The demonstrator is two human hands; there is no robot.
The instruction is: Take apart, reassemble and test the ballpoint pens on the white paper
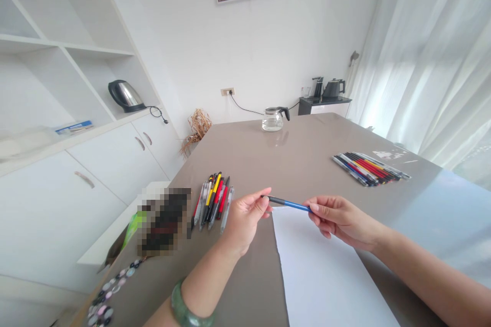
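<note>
A blue pen (293, 205) with a dark grip is held level between my two hands, above the top edge of a white sheet of paper (322, 271). The thumb and fingers of my left hand (247, 217) pinch its dark end. My right hand (337, 219) grips the blue end. Left of my left hand lies a loose group of pens (212, 199) in yellow, red, black and clear. Farther off to the right, a neater row of pens (368, 167) lies side by side. A green bangle (187, 309) circles my left wrist.
A glass pot (272, 120) of clear liquid stands at the table's far edge. White scraps (389, 154) lie beyond the right pens. At left are a blurred dark object (164, 222) and a beaded strap (115, 286). A kettle (126, 96) sits on the shelf.
</note>
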